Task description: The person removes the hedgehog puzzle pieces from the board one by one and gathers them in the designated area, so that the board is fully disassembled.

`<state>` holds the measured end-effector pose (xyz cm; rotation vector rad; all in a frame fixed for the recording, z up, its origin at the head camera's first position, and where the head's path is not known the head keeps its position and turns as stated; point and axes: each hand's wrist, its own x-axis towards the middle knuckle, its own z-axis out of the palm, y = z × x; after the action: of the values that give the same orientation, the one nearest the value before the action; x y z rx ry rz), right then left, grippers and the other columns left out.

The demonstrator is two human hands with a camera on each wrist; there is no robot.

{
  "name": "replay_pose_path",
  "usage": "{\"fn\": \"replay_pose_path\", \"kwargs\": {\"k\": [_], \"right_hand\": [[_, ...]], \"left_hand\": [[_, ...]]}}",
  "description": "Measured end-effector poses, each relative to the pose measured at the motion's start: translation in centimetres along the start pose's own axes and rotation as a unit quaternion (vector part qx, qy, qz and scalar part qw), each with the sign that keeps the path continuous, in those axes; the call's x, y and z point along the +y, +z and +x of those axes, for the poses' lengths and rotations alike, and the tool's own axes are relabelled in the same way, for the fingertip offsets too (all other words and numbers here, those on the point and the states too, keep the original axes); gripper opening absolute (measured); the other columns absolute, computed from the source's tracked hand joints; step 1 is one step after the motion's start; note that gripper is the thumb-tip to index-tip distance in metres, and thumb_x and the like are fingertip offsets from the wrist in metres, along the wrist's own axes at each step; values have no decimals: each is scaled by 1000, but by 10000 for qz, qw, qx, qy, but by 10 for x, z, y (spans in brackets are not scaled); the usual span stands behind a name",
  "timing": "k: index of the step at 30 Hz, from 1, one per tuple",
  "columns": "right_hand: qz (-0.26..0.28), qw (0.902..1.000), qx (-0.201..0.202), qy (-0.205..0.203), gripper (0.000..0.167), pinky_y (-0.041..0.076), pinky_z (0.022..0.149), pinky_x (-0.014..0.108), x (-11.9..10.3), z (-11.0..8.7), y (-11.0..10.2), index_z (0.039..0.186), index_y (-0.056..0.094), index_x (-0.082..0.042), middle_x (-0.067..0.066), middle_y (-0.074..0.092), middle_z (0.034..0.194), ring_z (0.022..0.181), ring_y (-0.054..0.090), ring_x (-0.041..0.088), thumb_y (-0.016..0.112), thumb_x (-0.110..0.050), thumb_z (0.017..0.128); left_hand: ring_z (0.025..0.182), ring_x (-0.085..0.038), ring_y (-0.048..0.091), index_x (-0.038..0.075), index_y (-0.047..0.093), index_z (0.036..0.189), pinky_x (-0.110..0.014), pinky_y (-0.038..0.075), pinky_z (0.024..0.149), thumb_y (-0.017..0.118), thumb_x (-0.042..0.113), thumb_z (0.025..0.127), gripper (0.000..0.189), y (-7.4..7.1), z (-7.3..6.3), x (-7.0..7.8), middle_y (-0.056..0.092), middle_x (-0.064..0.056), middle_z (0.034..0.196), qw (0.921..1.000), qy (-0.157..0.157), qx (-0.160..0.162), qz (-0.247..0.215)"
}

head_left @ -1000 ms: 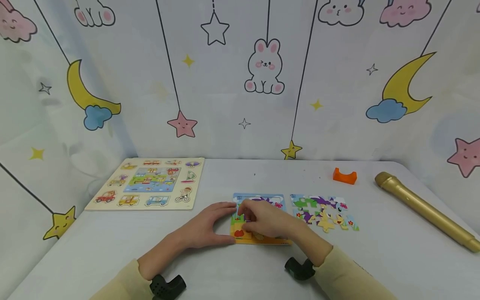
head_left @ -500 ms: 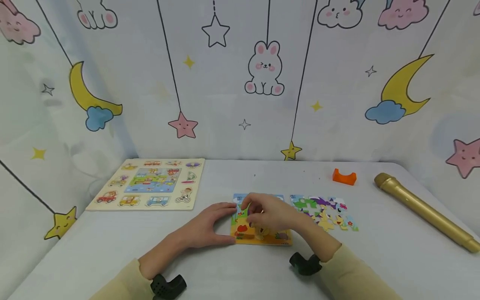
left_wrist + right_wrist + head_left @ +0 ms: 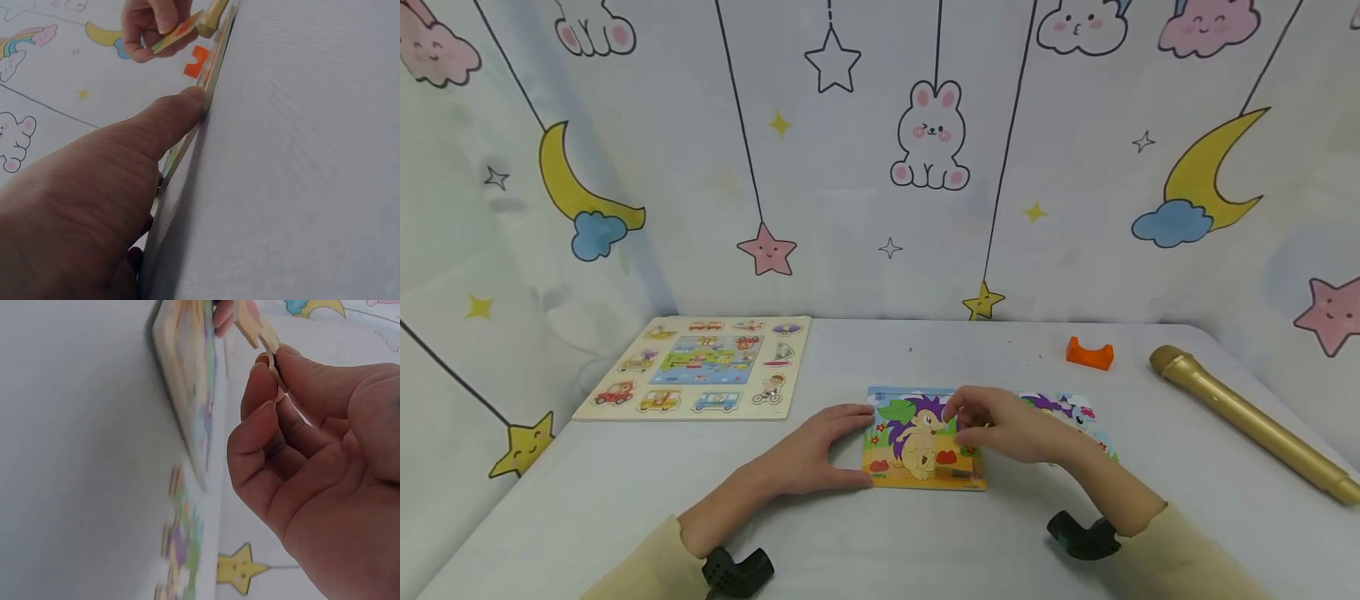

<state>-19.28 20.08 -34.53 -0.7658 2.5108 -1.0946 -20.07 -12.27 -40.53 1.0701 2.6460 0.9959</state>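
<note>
A small jigsaw board (image 3: 925, 482) with a purple-spined hedgehog picture lies flat on the white table. My left hand (image 3: 816, 454) rests at its left side, thumb by the near corner and fingers by the far one. The left wrist view shows that thumb (image 3: 178, 115) straight along the board's edge. Over the board's right part, my right hand (image 3: 1007, 425) pinches a jigsaw piece (image 3: 255, 324) between thumb and fingers. This piece (image 3: 178, 32) is orange and green on its printed face and is held tilted above the board.
Several loose jigsaw pieces (image 3: 1067, 408) lie right of the board, partly behind my right hand. A larger vehicle puzzle board (image 3: 610, 408) is at the back left. An orange notched block (image 3: 1090, 355) and a gold microphone (image 3: 1247, 421) lie to the right.
My right hand has lifted the piece from the board's left part and carried it to the right side, uncovering the hedgehog picture. My left hand stays in place.
</note>
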Motion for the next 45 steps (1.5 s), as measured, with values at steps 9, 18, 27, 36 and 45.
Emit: {"fn": "replay_pose_path", "kwargs": {"k": [9, 18, 27, 36, 45], "right_hand": [[-43, 9995, -99, 293, 20, 52, 67, 27, 24, -34, -16, 114, 61, -9, 2, 60, 86, 79, 59, 22, 69, -16, 97], [-70, 9992, -79, 373, 19, 49, 69, 25, 41, -52, -22, 112, 63, -11, 2, 58, 90, 84, 56, 19, 71, -16, 96], [-607, 9976, 238, 227, 22, 52, 70, 24, 40, -50, -18, 110, 65, -12, -4, 59, 87, 81, 57, 15, 76, -19, 92], [-754, 9963, 385, 153, 19, 55, 74, 24, 39, -50, -18, 106, 66, -12, -5, 60, 88, 84, 58, 13, 76, -19, 92], [-684, 9970, 343, 87, 26, 55, 71, 24, 30, -44, -17, 114, 67, -12, -5, 61, 91, 84, 58, 14, 76, -23, 93]], "left_hand": [[146, -24, 31, 11, 52, 148, -49, 29, 117, 80, 45, 84, 77, 0, 0, 1, 41, 0, 156, 10000, -23, -2, -16], [146, -25, 32, 10, 53, 147, -50, 29, 117, 80, 45, 84, 77, 0, -2, -1, 42, 0, 155, 10000, -45, 9, -59], [146, -25, 31, 9, 53, 147, -49, 28, 117, 80, 44, 84, 76, 0, -3, -1, 42, -1, 155, 10000, -41, 35, -61], [146, -25, 31, 9, 53, 147, -49, 27, 118, 80, 43, 84, 76, -2, -2, 0, 42, -1, 155, 9999, -80, -10, -104], [146, -25, 31, 9, 52, 147, -50, 28, 117, 79, 45, 85, 77, -1, -1, -1, 41, -1, 156, 9999, -55, -33, -82]]}}
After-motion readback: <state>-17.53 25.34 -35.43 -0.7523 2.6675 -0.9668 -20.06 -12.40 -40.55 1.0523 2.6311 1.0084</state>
